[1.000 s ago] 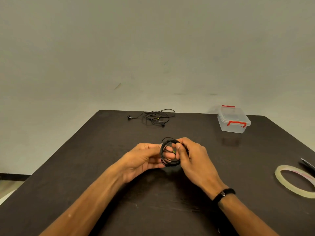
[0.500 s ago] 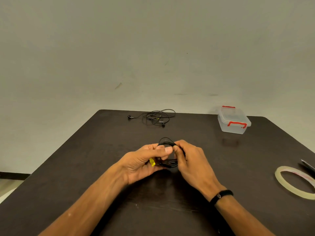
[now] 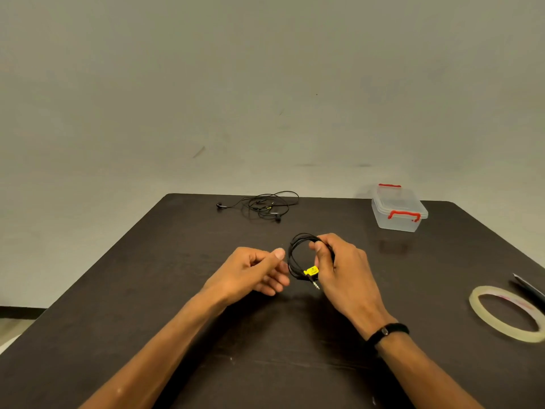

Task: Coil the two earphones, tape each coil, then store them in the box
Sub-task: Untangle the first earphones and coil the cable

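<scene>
A black band [image 3: 386, 332] is sitting on the right wrist, nearest of all. On the near right, a roll of clear tape [image 3: 507, 312] is lying flat on the dark table [image 3: 147, 305]. Mid-table, the right hand [image 3: 342, 267] is pinching the coiled black earphone [image 3: 298, 255] at its top, holding the loop upright with a yellow tag [image 3: 311, 271] and the plug hanging below. The left hand [image 3: 253, 273] is hovering just beside the coil, fingers loosely curled, grasping nothing. Farther off, the second earphone [image 3: 262, 205] is lying uncoiled near the far edge, and the closed clear box with red clips [image 3: 398, 211] is standing at far right.
</scene>
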The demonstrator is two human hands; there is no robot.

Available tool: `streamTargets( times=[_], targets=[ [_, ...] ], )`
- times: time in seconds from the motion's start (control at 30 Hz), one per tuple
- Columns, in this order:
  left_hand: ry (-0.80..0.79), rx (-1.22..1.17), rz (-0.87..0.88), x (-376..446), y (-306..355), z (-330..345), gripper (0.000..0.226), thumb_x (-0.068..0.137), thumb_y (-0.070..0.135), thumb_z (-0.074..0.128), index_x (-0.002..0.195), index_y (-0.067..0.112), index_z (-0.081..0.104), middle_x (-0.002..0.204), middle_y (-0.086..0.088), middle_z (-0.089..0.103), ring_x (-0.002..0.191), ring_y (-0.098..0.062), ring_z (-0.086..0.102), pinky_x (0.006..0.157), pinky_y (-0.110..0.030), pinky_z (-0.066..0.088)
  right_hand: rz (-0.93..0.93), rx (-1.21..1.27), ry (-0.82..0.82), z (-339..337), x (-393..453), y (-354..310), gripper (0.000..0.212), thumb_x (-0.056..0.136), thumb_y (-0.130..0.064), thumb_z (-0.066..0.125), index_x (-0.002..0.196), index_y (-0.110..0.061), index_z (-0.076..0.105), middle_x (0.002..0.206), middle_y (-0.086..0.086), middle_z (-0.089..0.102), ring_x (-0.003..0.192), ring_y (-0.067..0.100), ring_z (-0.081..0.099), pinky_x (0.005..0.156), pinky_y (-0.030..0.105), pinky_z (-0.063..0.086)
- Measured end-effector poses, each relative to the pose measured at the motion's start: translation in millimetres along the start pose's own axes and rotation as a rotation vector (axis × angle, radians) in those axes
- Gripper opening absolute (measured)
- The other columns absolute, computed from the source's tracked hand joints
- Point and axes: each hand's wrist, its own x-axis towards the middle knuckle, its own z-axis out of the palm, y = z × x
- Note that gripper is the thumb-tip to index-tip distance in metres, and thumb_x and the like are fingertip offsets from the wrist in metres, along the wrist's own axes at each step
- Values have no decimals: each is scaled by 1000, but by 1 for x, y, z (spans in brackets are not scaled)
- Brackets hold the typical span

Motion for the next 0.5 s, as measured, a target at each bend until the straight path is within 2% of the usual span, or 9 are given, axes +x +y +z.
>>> streamTargets(
  times=[0.07,0.17,0.27,0.5],
  targets=[
    [70,43,-45,-6,7,5,73,87,69,57,85,-1,77,77,-20,77,65,-25,72,64,-34,61,-3,-50,-12,1,-2,-2,25,106,-38,41,105,-31,65,80,-7,66,79,23,65,69,48,54],
    [191,230,-28,-14,8,12,82,83,80,54,67,3,75,60,-16,72,48,-21,65,51,-28,53,-27,-190,-13,0,-6,-6,24,108,-33,42,112,-25,64,84,0,62,83,26,59,66,40,45],
    [179,244,-40,-17,8,22,73,83,76,62,66,6,76,59,-11,73,49,-21,68,48,-26,50,-57,-242,-12,0,-11,-14,22,108,-29,44,111,-20,64,83,0,59,81,23,53,65,38,39],
    [116,184,-88,-18,4,34,40,94,49,70,83,12,81,75,-1,80,62,-18,73,51,-23,49,-83,-166,60,3,-15,-20,20,107,-28,47,113,-20,65,83,-1,60,82,22,57,66,40,47]
  ],
)
